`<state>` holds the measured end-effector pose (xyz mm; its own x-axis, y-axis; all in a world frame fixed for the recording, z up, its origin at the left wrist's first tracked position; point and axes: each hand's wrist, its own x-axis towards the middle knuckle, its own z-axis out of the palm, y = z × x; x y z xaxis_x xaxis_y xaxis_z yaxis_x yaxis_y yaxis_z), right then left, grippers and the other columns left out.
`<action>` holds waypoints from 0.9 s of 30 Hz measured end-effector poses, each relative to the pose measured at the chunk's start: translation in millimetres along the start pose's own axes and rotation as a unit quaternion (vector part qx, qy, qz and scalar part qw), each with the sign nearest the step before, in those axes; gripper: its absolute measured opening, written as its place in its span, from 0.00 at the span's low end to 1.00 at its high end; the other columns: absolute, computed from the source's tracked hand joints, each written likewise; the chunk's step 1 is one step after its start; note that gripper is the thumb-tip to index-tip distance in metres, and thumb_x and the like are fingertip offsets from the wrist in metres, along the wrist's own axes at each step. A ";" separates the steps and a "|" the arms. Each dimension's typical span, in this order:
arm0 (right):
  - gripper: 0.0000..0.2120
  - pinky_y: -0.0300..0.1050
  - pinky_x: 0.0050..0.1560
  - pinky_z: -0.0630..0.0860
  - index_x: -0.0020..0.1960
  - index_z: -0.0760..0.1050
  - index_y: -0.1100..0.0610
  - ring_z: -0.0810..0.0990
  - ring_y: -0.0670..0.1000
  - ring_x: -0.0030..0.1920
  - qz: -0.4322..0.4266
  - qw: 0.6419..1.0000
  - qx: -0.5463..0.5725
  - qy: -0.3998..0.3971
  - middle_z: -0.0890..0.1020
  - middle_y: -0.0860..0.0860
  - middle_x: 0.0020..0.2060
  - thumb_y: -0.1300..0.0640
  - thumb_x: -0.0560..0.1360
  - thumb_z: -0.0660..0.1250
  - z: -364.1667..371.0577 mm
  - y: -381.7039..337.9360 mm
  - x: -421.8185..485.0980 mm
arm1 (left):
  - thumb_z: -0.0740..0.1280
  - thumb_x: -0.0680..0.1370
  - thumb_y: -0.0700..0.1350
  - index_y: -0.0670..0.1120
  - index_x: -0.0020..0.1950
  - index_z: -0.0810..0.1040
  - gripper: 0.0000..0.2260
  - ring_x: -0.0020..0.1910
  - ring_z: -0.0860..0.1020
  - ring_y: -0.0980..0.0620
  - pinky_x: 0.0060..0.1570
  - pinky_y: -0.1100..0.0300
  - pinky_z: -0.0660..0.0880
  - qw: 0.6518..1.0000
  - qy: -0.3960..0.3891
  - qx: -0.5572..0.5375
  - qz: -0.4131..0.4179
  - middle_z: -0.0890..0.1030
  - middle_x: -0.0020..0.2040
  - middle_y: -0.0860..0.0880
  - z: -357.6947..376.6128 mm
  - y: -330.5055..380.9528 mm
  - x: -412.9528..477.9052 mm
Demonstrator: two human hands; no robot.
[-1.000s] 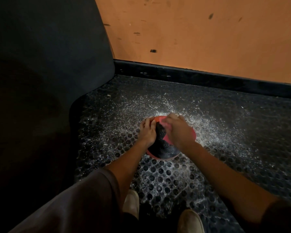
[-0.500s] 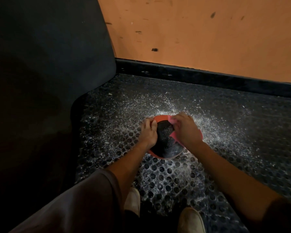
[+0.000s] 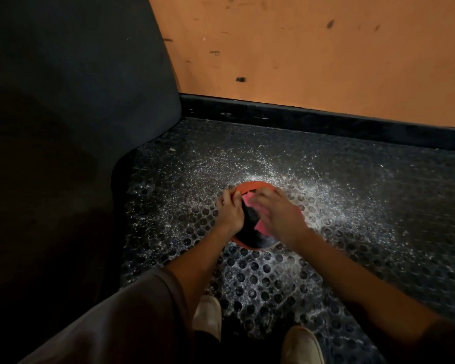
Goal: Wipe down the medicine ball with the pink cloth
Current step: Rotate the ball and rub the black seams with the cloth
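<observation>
1. Medicine ball (image 3: pixel 250 233) is noted on the studded rubber floor mat (image 3: pixel 352 232), amid scattered white dust, well apart from the mat's wall-side edge.
2. Left hand (image 3: pixel 230 211): fingers are curled over the ball's upper left flank, so the ball is steadied.
3. Right hand (image 3: pixel 279 214) is laid on the pink cloth (image 3: pixel 261 227) at the ball's upper right. It is blurred, so pinched or flat cannot be told.
4. Exposed black face lies between the hands, leftward and nearward of the cloth. The next stroke is judged to be best drawn that way.
</observation>
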<state>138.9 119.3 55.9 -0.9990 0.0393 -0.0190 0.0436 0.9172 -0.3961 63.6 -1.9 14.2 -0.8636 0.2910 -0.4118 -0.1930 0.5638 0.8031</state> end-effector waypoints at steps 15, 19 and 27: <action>0.07 0.46 0.58 0.70 0.53 0.80 0.51 0.73 0.39 0.51 0.018 0.980 0.175 0.095 0.76 0.38 0.49 0.59 0.77 0.67 5.8 26.7 1.2 | 0.50 0.84 0.51 0.51 0.64 0.68 0.13 0.67 0.68 0.45 0.70 0.40 0.59 0.990 -0.030 0.081 0.112 0.70 0.66 0.46 0.4 10.5 15.6; 0.12 0.52 0.59 0.73 0.60 0.78 0.54 0.73 0.54 0.58 0.135 0.977 0.128 0.102 0.77 0.48 0.53 0.57 0.77 0.67 1.9 35.1 9.5 | 0.45 0.85 0.52 0.55 0.75 0.62 0.20 0.75 0.59 0.47 0.75 0.42 0.46 0.980 -0.053 0.132 0.142 0.60 0.77 0.48 2.4 2.7 16.5; 0.11 0.46 0.54 0.73 0.60 0.78 0.50 0.71 0.49 0.57 0.083 0.991 0.080 0.073 0.74 0.42 0.51 0.52 0.80 0.62 -0.2 17.4 13.6 | 0.46 0.84 0.54 0.56 0.76 0.62 0.20 0.74 0.61 0.42 0.72 0.41 0.60 0.989 -0.080 0.066 0.108 0.58 0.77 0.45 -5.1 -1.6 22.6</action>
<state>126.1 135.9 48.9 -0.9673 0.2515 0.0322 0.1949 0.8187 -0.5401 42.0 -0.2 5.9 -0.7913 0.5283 -0.3077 0.0598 0.5677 0.8211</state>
